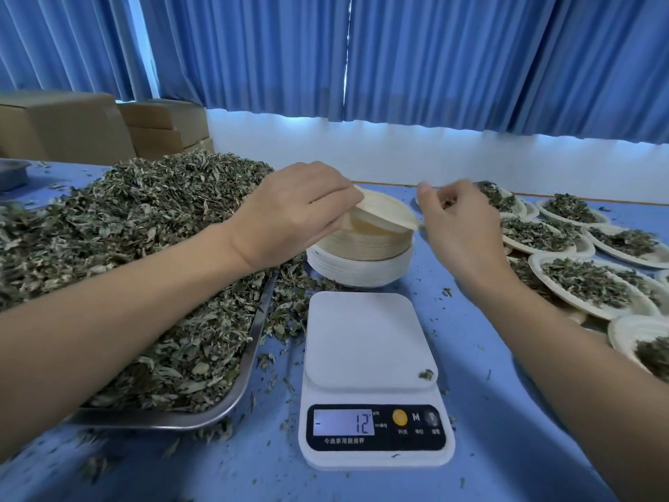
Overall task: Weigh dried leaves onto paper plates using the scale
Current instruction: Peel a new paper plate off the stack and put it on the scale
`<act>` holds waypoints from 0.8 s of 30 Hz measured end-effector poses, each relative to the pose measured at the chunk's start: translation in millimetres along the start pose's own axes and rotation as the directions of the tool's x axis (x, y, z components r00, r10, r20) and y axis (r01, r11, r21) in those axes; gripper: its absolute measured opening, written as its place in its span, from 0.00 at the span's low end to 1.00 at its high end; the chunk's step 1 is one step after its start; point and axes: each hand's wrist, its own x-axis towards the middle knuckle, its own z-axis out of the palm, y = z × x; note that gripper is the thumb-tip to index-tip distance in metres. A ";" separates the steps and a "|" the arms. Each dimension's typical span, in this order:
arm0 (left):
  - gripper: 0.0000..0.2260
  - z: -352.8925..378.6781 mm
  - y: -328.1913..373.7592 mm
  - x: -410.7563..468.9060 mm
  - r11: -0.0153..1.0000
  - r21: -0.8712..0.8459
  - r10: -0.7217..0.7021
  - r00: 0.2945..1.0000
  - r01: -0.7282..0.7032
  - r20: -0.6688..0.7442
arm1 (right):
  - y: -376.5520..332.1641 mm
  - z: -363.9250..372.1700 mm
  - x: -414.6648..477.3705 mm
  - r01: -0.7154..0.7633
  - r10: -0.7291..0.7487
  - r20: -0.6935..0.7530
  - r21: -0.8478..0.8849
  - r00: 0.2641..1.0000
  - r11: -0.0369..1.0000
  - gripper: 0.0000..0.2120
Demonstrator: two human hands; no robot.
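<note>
Trouble could come if two plates stick and lift off the stack [362, 269] together, spoiling the weight. Left hand [297, 211] pinches the rim of the top plate [387, 215]; right hand [459, 226] is curled beside it, too blurry to tell its grip. Scale [365, 338] sits nearly bare. Tray [231, 403] holds heaped dried leaves [144, 219]; filled plates [535, 264] sit right.

The left hand [289, 211] and right hand [456, 219] are bare, as are both forearms [108, 320] up to the near edges; the right thumbnail looks short and plain.
</note>
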 end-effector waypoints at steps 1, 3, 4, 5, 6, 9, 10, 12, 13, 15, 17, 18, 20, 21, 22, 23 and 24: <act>0.06 -0.8 4.2 -1.8 1.000 -0.012 0.016 1.000 -0.016 -0.020 | 0.2 -2.1 -0.4 -0.119 0.106 0.096 0.143 0.990 0.983 0.20; 0.07 -1.7 14.3 -6.0 0.997 -0.051 0.062 0.998 -0.063 -0.029 | 2.9 -5.3 -5.1 -0.267 0.193 0.261 0.289 0.946 0.920 0.11; 0.08 -2.0 18.9 -8.7 0.992 -0.082 0.095 0.995 -0.096 -0.021 | 6.0 -6.1 -8.3 -0.290 0.199 0.299 0.297 0.933 0.910 0.06; 0.09 -2.5 22.7 -12.7 0.985 -0.121 0.126 0.992 -0.126 -0.006 | 9.7 -6.7 -12.4 -0.294 0.198 0.317 0.292 0.928 0.910 0.04; 0.13 -3.6 24.9 -17.7 0.977 -0.169 0.136 0.991 -0.133 0.012 | 13.3 -8.0 -18.2 -0.287 0.190 0.320 0.289 0.928 0.913 0.07; 0.22 -8.5 24.8 -33.0 0.963 -0.264 -0.057 0.998 0.054 -0.006 | 22.0 -12.8 -35.6 -0.245 0.140 0.321 0.314 0.937 0.917 0.09; 0.23 -8.9 22.6 -35.6 0.949 -0.267 -0.182 0.982 0.165 -0.041 | 24.4 -14.7 -41.8 -0.235 0.117 0.341 0.327 0.933 0.916 0.09; 0.20 -6.7 11.5 -38.1 0.868 -0.240 -0.460 0.886 0.436 -0.057 | 27.7 -18.0 -51.3 -0.203 0.057 0.403 0.332 0.914 0.921 0.09; 0.18 -4.2 4.1 -38.3 0.797 -0.184 -0.587 0.809 0.576 -0.010 | 28.6 -19.4 -54.8 -0.186 0.030 0.436 0.318 0.899 0.930 0.08; 0.14 3.7 -10.2 -41.9 0.647 0.017 -0.756 0.639 0.762 0.142 | 30.5 -20.3 -59.0 -0.177 0.014 0.499 0.281 0.866 0.943 0.07; 0.12 10.9 -18.0 -51.0 0.524 0.203 -0.839 0.461 0.827 0.289 | 32.5 -18.2 -63.0 -0.181 0.023 0.528 0.249 0.849 0.951 0.05; 0.13 14.2 -19.4 -56.6 0.467 0.263 -0.860 0.365 0.844 0.356 | 34.5 -16.6 -63.5 -0.157 0.017 0.511 0.231 0.860 0.960 0.04; 0.19 21.7 -21.6 -68.0 0.381 0.326 -0.856 0.197 0.865 0.479 | 39.4 -12.4 -61.7 -0.059 -0.015 0.425 0.161 0.905 0.985 0.09; 0.20 25.6 -23.3 -72.2 0.359 0.335 -0.834 0.138 0.871 0.534 | 41.8 -11.0 -60.0 -0.033 -0.019 0.384 0.129 0.923 0.991 0.13; 0.21 28.8 -24.9 -74.8 0.349 0.334 -0.807 0.101 0.875 0.581 | 44.1 -9.7 -58.3 -0.038 -0.009 0.354 0.124 0.935 0.992 0.16; 0.21 31.4 -26.1 -76.9 0.352 0.325 -0.781 0.084 0.878 0.618 | 46.5 -8.6 -56.9 -0.059 0.011 0.329 0.138 0.944 0.989 0.18; 0.22 33.7 -26.4 -78.4 0.363 0.314 -0.759 0.084 0.877 0.645 | 49.4 -7.6 -55.7 -0.083 0.034 0.302 0.152 0.953 0.985 0.20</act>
